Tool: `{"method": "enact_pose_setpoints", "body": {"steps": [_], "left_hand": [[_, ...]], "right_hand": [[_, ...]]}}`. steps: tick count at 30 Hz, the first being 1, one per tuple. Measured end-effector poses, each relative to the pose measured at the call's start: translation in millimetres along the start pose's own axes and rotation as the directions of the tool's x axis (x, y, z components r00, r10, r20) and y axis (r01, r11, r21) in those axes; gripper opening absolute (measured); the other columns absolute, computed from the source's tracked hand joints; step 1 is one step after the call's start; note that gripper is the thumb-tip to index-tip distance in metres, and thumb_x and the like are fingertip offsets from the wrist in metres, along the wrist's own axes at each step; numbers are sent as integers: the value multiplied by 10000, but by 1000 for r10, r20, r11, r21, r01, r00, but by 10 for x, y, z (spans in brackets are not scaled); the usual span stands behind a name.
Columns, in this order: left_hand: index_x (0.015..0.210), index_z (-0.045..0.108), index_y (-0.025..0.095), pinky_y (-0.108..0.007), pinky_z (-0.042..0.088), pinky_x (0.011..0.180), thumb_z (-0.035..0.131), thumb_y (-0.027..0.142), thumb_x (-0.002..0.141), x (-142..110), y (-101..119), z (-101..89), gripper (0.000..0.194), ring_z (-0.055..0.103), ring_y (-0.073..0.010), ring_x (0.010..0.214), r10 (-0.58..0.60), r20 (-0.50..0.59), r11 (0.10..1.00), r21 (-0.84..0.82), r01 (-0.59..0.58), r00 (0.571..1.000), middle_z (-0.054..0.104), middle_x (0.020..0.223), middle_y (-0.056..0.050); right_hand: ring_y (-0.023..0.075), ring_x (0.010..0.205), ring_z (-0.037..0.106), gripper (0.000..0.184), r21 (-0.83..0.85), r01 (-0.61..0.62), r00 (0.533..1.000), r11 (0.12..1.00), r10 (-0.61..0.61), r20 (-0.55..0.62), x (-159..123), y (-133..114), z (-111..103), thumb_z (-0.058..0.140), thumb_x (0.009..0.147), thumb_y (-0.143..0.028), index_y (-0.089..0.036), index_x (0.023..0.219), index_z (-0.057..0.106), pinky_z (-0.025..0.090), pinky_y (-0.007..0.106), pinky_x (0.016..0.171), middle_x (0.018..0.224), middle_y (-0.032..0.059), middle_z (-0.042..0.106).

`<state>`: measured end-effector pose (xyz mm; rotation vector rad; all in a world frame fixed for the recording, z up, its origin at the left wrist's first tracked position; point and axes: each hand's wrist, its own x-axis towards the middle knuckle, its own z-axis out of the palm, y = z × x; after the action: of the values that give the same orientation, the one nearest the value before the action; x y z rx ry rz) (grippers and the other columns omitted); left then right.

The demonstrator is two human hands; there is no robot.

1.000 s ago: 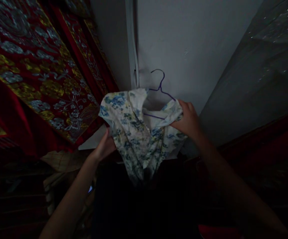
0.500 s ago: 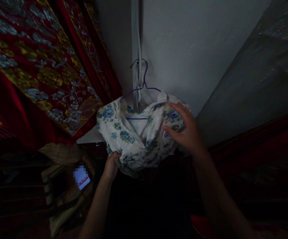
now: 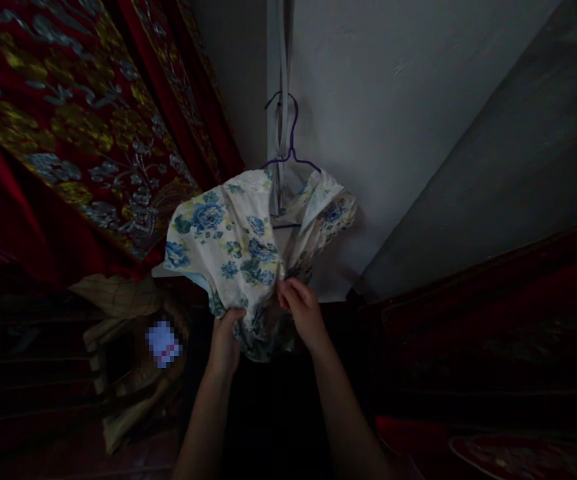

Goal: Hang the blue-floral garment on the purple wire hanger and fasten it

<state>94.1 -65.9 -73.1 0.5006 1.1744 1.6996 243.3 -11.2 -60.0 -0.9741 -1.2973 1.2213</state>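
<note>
A white garment with blue and yellow flowers [image 3: 238, 247] hangs on a purple wire hanger [image 3: 291, 143], whose hook is over a white strip on the wall [image 3: 281, 67]. My left hand [image 3: 226, 337] grips the garment's lower edge with its fingers closed. My right hand [image 3: 301, 310] pinches the fabric just to the right of it, fingers curled into the cloth. Both hands are close together under the hanging garment.
Red cloth with gold and silver embroidery [image 3: 68, 120] hangs at the left. Beige checked fabric [image 3: 113, 297] lies below it. A grey panel [image 3: 493, 160] slants along the right, above dark red furniture [image 3: 493, 320]. The floor area below is very dark.
The hanger's hook has gone up onto the white wall strip. My right hand has left the garment's right shoulder and come down to its lower edge beside my left hand.
</note>
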Motion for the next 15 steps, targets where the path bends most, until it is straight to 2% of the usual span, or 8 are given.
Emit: {"method": "enact_pose_setpoints", "body": {"steps": [1,3,5,6,7,9,13,15], "left_hand": [[1086,631,212,-378,513,931,728,249,627,3,-32,-14,470,649,-252,1043,173,-97,983,77,-166,980,682,1028,-35],[1170,585,236,-380,466,992,770,243,664,-1,-110,-16,539,579,-247,1152,548,-201,819,324,-473,812,610,1182,-50],[1171,590,237,-407,422,1048,773,244,716,-15,-193,32,491,517,-260,1228,756,-46,578,515,-633,653,558,1258,-74],[1167,601,231,-417,413,1060,754,245,755,-21,-233,77,440,512,-264,1236,769,95,493,542,-681,632,557,1266,-86],[1170,609,223,-416,423,1049,720,241,797,-26,-269,135,389,530,-262,1216,734,234,455,527,-718,637,570,1254,-97],[1207,598,206,-386,476,974,634,213,859,-26,-328,270,350,599,-243,1115,603,425,508,449,-735,676,618,1196,-105],[1008,621,188,-286,488,787,545,162,880,0,-374,501,152,635,-185,848,462,445,652,416,-634,767,661,905,-33],[861,609,190,-261,456,735,543,177,888,15,-383,564,73,598,-166,766,451,443,660,420,-623,775,617,792,-3]], "right_hand": [[116,554,431,401,23,-15,999,1000,16,-28,-34,-2,-16,571,877,-492,-210,603,497,349,250,558,567,-29,466],[110,526,419,389,57,-48,997,997,52,-58,-100,7,-33,585,848,-473,-210,575,497,332,250,538,539,-32,457],[106,500,416,381,61,-80,996,995,82,-34,-145,5,-34,593,827,-463,-208,557,508,321,249,519,514,-31,462],[103,479,410,383,49,-97,995,994,98,-4,-157,-5,-34,590,825,-465,-207,553,517,314,249,506,494,-34,457],[98,452,398,391,27,-115,993,993,114,39,-162,-21,-39,582,830,-471,-204,550,527,304,248,489,469,-37,450],[90,392,371,410,-34,-150,975,988,153,158,-158,-67,-73,555,845,-490,-195,560,559,281,244,451,415,-45,435],[86,328,379,432,-95,-227,894,969,246,374,-57,-235,-221,552,843,-551,-175,641,617,269,220,394,379,-41,480],[82,325,393,436,-63,-221,898,973,228,377,88,-393,-289,578,830,-571,-169,670,628,265,206,371,396,-32,520]]}}
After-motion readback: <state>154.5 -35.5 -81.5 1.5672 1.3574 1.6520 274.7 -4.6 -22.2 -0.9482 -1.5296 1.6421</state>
